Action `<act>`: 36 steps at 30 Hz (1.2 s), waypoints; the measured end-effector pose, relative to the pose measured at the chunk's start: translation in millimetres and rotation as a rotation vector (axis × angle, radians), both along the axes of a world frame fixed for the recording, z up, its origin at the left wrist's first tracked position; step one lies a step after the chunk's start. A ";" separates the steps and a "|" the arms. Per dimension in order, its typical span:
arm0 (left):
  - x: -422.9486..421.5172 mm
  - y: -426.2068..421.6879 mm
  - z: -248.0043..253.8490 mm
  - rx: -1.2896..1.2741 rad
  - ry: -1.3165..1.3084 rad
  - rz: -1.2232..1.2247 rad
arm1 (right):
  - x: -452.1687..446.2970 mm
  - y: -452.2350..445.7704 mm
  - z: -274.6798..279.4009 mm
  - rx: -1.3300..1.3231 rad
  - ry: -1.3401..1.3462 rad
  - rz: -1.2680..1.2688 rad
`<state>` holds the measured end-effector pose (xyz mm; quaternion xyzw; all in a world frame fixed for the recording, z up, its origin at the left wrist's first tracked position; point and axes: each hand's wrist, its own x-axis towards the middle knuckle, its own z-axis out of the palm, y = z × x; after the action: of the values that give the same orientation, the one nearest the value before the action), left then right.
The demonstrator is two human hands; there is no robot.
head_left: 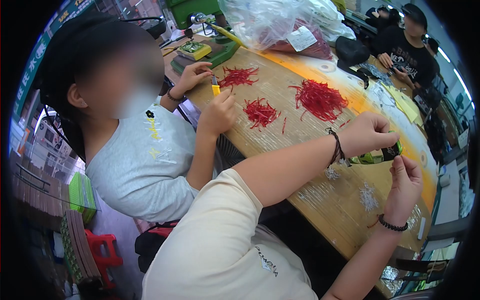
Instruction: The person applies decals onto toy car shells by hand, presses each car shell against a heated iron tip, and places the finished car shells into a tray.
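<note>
My left hand [370,134], with a dark cord bracelet at the wrist, reaches over the table with its fingers pinched on a small green and black item [392,151]. At the lower edge of that item, the thumb and fingers of my right hand [404,182] are closed on it too. Its exact kind is hard to tell. A shiny green packet-like piece [369,158] shows just under my left wrist; whether it is joined to the held item is unclear. Small heaps of pale thin bits [369,197] lie on the wooden table [330,210] near my hands.
Piles of red strips [322,100] lie farther up the table. A person beside me holds a yellow-handled cutter [216,89]. Clear plastic bags [270,25] and a green metal machine base [220,55] stand at the back. Another person [410,45] works at the far side.
</note>
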<state>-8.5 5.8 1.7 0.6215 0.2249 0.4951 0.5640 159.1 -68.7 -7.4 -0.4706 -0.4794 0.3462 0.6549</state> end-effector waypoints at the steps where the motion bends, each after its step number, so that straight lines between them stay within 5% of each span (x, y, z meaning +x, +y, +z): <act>1: -0.5 -0.2 0.3 -0.002 0.008 0.005 | 0.3 0.5 0.2 -0.005 0.060 0.023; 8: -3.1 -3.4 4.5 0.056 0.151 0.109 | -3.1 -0.3 1.9 -0.024 0.273 0.126; 23: 4.1 -14.9 6.1 -0.058 -0.027 0.017 | 3.1 2.3 -3.7 -0.084 0.719 0.527; 36: 5.0 -13.8 0.2 0.076 0.114 0.111 | 4.5 4.8 -4.3 -0.121 0.709 0.527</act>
<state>-3.5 -8.0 1.9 0.6562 0.2718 0.4976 0.4978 163.6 -64.0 -11.8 -0.2219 -0.3076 0.6688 0.6394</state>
